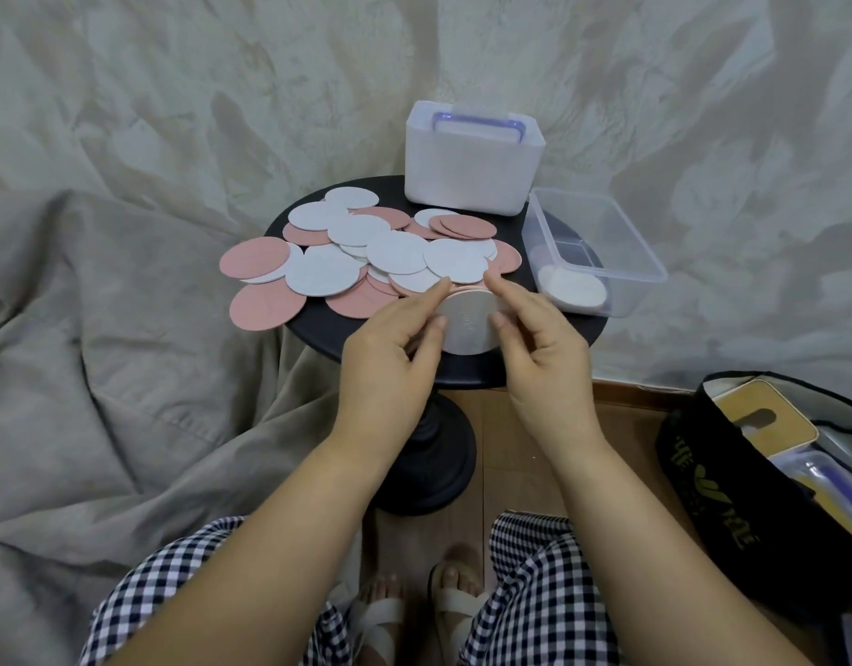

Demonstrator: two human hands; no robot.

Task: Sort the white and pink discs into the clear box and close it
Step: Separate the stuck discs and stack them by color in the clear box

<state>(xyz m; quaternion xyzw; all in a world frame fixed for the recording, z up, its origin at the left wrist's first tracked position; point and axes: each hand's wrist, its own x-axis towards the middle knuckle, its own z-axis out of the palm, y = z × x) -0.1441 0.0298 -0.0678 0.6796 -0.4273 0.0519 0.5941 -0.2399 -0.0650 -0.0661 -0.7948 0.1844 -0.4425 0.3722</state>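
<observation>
Head cam is looking down at a small round black table (467, 371), and both hands are working on the same thing. Left hand (390, 348) and right hand (542, 348) are each pinching a stack of discs (467, 326) from either side. Thumbs and fingertips are curling round its rim and holding it tilted up over the near part of the tabletop. Its white face is pointing at the camera, with pink edges peeking out behind. Something faint is showing on that white face, but it's too small to read.

Loose white and pink discs (366, 252) are lying overlapped in a messy pile across the middle and left of the table, a couple hanging over the left edge. Clear box (602, 218) is sitting open-topped at the table's right edge, partly overhanging it, with a few white discs (570, 288) lying flat in its near end. Whitish box (472, 170) with a purple handle on top is standing at the back, just beside the clear one.

Black bag (731, 497) is sitting on the floor to the right with yellow lettering on its side, and I can't make out what it's saying.
</observation>
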